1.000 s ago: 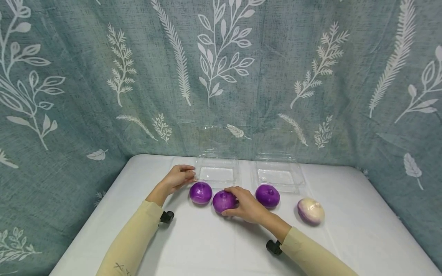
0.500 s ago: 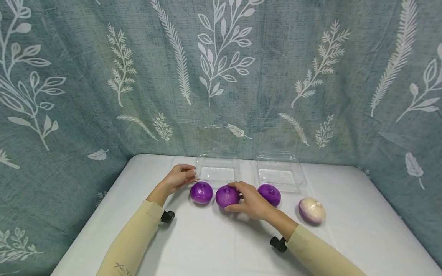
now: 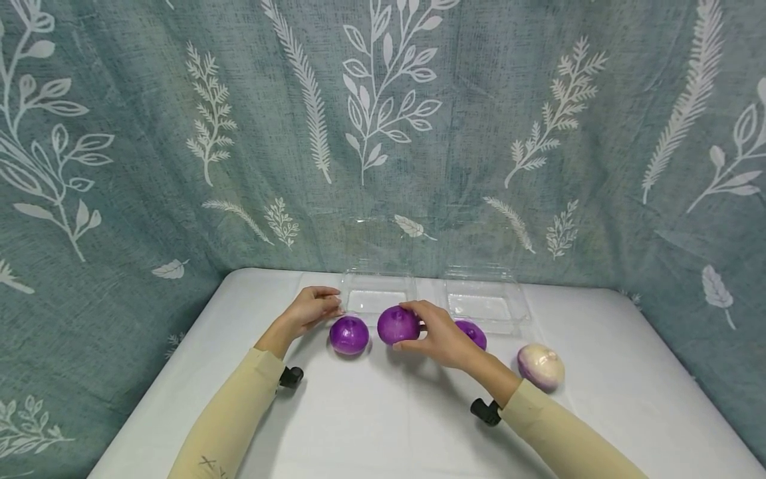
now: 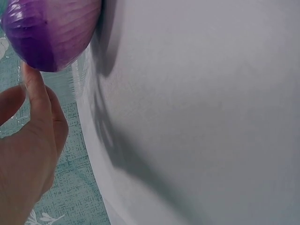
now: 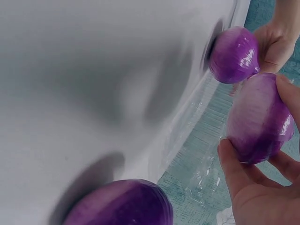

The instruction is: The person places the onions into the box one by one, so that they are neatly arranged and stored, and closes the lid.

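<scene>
My right hand (image 3: 441,336) grips a purple onion (image 3: 396,326) between thumb and fingers, lifted off the table in front of the left clear plastic container (image 3: 378,301). In the right wrist view the thumb and fingertips press on opposite sides of this onion (image 5: 258,122). My left hand (image 3: 308,310) pinches the left edge of that container; in the left wrist view its clear edge shows between thumb and fingers. Beside this hand a second purple onion (image 3: 350,334) rests on the table. A third purple onion (image 3: 473,333) is partly hidden behind my right hand.
A second open clear container (image 3: 479,307) stands to the right at the table's back. At the right lies a white and purple onion (image 3: 541,366). The white table (image 3: 335,426) ends at a patterned green curtain (image 3: 383,199) behind.
My right hand has raised the purple onion off the table and carried it slightly back and right, closer to the left container. The left hand stays at the container's edge.
</scene>
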`<state>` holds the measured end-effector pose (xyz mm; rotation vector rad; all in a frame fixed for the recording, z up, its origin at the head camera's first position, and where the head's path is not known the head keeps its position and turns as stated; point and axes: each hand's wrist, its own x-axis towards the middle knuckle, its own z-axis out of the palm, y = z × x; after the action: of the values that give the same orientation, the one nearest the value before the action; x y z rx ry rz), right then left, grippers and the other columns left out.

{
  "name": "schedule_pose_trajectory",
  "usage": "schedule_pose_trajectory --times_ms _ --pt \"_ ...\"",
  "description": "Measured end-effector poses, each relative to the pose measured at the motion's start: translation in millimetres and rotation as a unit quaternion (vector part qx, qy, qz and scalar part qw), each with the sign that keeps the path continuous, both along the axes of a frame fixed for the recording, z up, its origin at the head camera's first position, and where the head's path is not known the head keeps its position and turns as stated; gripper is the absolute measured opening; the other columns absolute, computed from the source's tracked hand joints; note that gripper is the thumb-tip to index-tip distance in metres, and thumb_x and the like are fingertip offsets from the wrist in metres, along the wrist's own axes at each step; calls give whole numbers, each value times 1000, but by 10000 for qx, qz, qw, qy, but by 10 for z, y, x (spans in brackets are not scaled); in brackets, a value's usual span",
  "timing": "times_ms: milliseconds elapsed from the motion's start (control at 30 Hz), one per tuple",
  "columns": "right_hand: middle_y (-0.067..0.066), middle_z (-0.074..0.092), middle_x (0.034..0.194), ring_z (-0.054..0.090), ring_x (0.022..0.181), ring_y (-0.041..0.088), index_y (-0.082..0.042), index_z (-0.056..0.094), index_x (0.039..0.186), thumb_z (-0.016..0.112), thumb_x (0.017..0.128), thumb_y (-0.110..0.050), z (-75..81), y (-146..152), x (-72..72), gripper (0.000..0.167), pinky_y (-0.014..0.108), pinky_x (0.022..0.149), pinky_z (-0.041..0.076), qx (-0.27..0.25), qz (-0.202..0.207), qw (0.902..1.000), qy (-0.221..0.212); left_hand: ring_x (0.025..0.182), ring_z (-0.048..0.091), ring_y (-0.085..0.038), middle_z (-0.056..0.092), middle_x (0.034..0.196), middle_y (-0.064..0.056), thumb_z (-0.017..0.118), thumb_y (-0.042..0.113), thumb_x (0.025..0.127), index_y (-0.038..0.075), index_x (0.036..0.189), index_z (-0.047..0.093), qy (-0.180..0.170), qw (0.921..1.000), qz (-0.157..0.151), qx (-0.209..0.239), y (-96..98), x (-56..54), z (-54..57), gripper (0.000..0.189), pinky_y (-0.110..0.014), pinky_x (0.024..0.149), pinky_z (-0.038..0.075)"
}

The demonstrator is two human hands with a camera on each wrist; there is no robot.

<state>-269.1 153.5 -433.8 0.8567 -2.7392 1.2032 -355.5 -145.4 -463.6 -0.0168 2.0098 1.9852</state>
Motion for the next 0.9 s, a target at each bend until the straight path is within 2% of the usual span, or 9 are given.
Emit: schedule_pose_trajectory --times_ms 167,333,567,700,900 --pt "15 60 134 64 116 30 -1 52 144 88 82 -26 53 -23 -27 76 37 97 60 33 -124 9999 16 95 67 -21 54 118 -20 56 -2 102 -13 145 45 24 10000 -28 -13 -10 -1 -6 45 -35 99 59" --pt "17 60 134 63 115 30 2 53 142 88 83 -24 97 -54 -75 73 39 97 60 178 -148 9993 289 93 67 -19 52 125 -24 55 -3 103 -14 146 43 43 9999 -112 -1 -14 -2 -4 46 -30 94 61" --pt "17 58 137 62 119 30 1 52 143 87 84 -25 131 -129 -172 74 39 100 59 232 -228 9987 385 95 66 -21 53 114 -16 55 -2 103 -14 145 44 96 9999 -58 11 -4 11 32 45 -31 96 60" --pt "17 58 139 60 122 31 -1 52 144 87 84 -28 126 -171 -229 75 41 102 57 265 -351 9983 383 92 67 -19 53 113 -16 55 -3 102 -14 145 44 100 9999 -54 39 -3 25 39 45 -29 95 61" --pt "18 58 138 60 121 33 -1 52 144 87 83 -29 94 -234 -294 76 44 103 57 193 -558 9980 242 89 68 -17 56 109 -14 55 -4 102 -17 144 42 221 9997 -109 94 -5 17 -9 46 -29 93 61"
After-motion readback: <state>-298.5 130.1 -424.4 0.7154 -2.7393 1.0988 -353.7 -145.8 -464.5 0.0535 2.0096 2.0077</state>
